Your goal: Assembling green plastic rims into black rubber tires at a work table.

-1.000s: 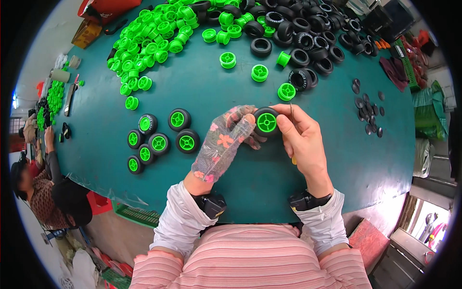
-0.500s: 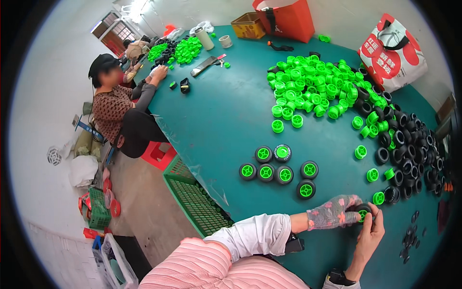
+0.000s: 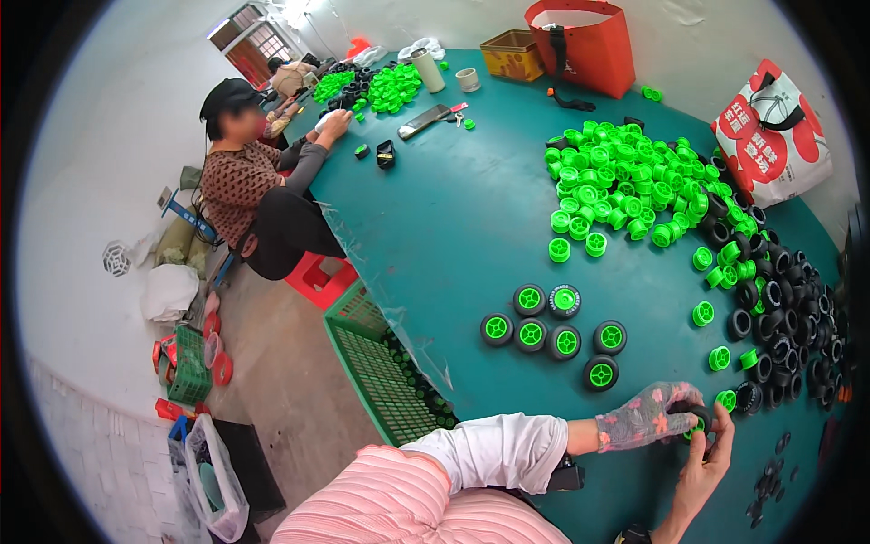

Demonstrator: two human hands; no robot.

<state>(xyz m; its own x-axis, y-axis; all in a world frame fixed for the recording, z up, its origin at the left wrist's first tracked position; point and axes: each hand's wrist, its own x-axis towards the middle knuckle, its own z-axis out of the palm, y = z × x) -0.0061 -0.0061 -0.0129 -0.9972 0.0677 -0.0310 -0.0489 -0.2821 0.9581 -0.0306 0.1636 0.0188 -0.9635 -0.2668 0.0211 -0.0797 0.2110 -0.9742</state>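
My left hand [image 3: 645,415], in a flowered glove, and my bare right hand [image 3: 709,464] both grip one small black wheel with a green hub [image 3: 696,421] at the lower right, just above the teal table [image 3: 453,227]. Several finished black-and-green wheels [image 3: 555,328] lie grouped on the table to the left of my hands. A heap of loose green hubs [image 3: 625,186] lies farther off. A pile of black tyres [image 3: 788,317] runs along the right side.
A green plastic crate [image 3: 385,372] stands on the floor beside the table. A seated person [image 3: 258,190] works at the far left edge. A red bag [image 3: 584,45], a printed bag [image 3: 770,136] and a yellow box [image 3: 515,53] sit at the table's far end.
The view has swung from straight down onto my hands toward the left. My hands now sit at the lower right, still holding the wheel together.
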